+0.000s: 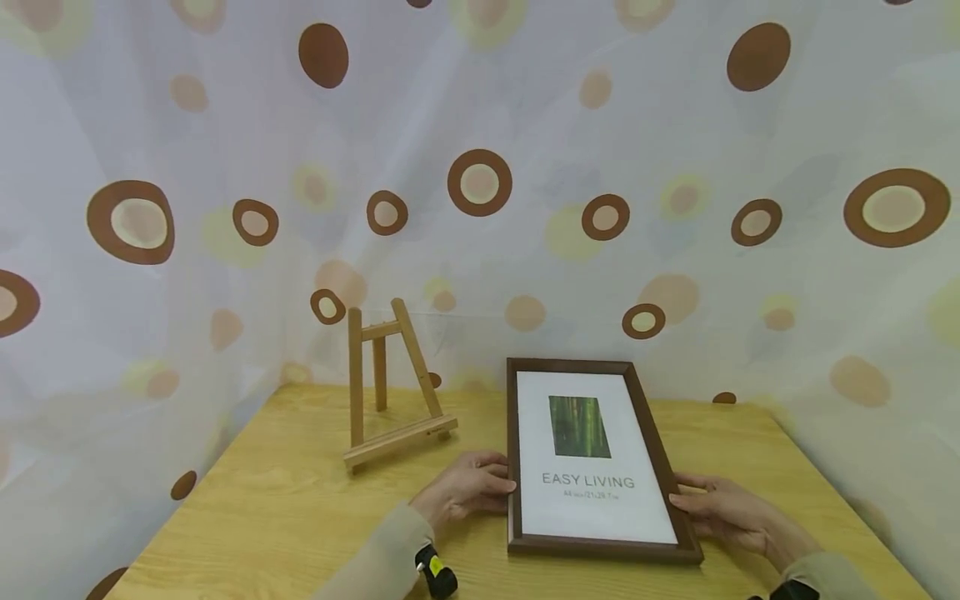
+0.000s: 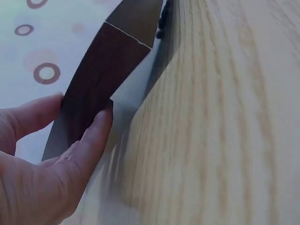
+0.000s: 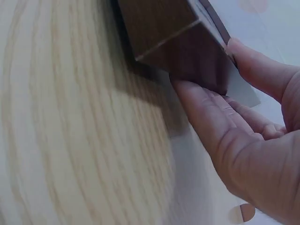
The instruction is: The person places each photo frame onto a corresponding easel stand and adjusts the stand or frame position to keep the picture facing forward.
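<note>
A dark brown picture frame (image 1: 596, 550) with a white insert, a green picture and the words "EASY LIVING" is held between both hands, face up and tilted toward the head camera. My left hand (image 1: 468, 487) grips its left side, thumb on the front edge and fingers beneath, as the left wrist view shows on the brown side (image 2: 101, 70). My right hand (image 1: 731, 512) grips the right side the same way; in the right wrist view the fingers (image 3: 201, 101) lie under the frame's corner (image 3: 183, 51), close over the tabletop.
A small wooden easel (image 1: 401, 437) stands on the light wood table (image 1: 247, 500), left of the frame. Behind and at both sides hangs a pale curtain (image 1: 525, 267) with brown and beige dots.
</note>
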The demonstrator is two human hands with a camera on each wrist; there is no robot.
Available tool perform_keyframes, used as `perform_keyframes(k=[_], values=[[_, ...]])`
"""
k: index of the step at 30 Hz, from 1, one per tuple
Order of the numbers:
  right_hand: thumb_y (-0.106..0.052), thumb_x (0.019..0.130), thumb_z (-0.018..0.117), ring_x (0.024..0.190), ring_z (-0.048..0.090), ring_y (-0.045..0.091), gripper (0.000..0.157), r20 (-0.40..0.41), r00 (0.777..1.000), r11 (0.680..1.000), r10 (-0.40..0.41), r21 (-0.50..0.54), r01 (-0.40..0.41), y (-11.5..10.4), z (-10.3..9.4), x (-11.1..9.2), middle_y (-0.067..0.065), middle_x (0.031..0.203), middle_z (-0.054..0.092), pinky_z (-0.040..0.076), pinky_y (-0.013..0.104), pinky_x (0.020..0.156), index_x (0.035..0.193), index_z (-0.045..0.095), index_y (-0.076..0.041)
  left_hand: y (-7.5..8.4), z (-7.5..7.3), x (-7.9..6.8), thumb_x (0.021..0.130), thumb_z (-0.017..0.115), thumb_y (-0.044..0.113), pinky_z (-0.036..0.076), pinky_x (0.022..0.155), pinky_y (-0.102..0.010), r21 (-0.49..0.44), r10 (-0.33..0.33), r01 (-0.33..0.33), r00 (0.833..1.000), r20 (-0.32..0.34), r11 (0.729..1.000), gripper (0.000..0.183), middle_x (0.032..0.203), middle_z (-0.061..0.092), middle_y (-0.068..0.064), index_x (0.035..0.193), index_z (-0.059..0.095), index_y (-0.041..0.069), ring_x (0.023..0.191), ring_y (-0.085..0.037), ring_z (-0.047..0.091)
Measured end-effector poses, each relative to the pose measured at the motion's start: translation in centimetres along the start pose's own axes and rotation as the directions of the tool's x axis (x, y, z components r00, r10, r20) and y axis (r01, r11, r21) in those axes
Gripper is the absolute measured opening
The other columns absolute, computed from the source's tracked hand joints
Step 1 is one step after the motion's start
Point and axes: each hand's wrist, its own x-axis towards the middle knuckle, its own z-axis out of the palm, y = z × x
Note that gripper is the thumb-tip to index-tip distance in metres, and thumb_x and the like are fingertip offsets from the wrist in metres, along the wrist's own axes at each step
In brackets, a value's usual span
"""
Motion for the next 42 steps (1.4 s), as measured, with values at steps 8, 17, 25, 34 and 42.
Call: perform_keyframes(k=[8,17,25,34,42], values=[[-0.005,0.095,0.043,0.109,0.052,0.029,0.076,-0.034,0.999,1.0,-0.012,0.02,0.012,0.0,0.7,0.2,0.012,0.12,0.054,0.04,0.048,0.093,0.135,-0.021,0.007,0.0,-0.4,-0.8,0.076,0.065,-0.01,0.05,0.078,-0.046,-0.063,0.012,-0.009,0.999,0.039,0.998,0.072,0.125,0.048,-0.022,0.138,0.03,0.0,0.093,-0.03,0.059],[-0.012,0.095,0.047,0.112,0.049,0.029,0.077,-0.101,0.994,0.995,-0.039,-0.092,0.03,-0.4,1.4,0.9,0.028,0.133,0.037,0.04,0.045,0.094,0.136,-0.013,0.013,0.0,-0.8,-1.5,0.077,0.062,-0.012,0.049,0.078,-0.05,-0.123,0.038,-0.026,0.995,0.096,0.992,0.078,0.118,0.053,-0.022,0.141,0.025,0.011,0.09,-0.029,0.06],[-0.017,0.093,0.051,0.123,0.034,0.04,0.079,-0.149,0.988,0.983,-0.049,-0.185,0.021,-1.0,2.5,1.4,0.036,0.141,-0.002,0.036,0.05,0.096,0.138,-0.007,0.012,-0.1,-1.3,-1.5,0.078,0.061,-0.011,0.05,0.077,-0.048,-0.118,0.065,-0.057,0.996,0.061,0.991,0.077,0.116,0.054,-0.022,0.142,0.025,0.013,0.088,-0.028,0.06],[0.002,0.092,0.047,0.106,0.052,0.034,0.085,0.055,0.997,0.998,-0.049,-0.047,0.052,-0.5,2.4,1.3,0.022,0.131,0.038,0.045,0.048,0.087,0.141,-0.021,-0.016,0.2,-2.1,-1.8,0.078,0.063,-0.009,0.051,0.076,-0.046,-0.095,0.107,-0.101,0.993,0.053,0.99,0.076,0.115,0.056,-0.021,0.14,0.027,0.015,0.085,-0.031,0.061],[0.004,0.093,0.042,0.116,0.042,0.042,0.086,0.111,0.991,0.997,-0.07,-0.009,0.072,0.0,2.9,2.4,0.034,0.14,0.003,0.035,0.062,0.088,0.14,-0.023,-0.027,0.7,-3.1,-2.2,0.08,0.06,-0.009,0.047,0.082,-0.049,-0.066,0.136,-0.131,0.987,0.083,0.989,0.068,0.125,0.048,-0.021,0.137,0.025,-0.006,0.099,-0.033,0.057]])
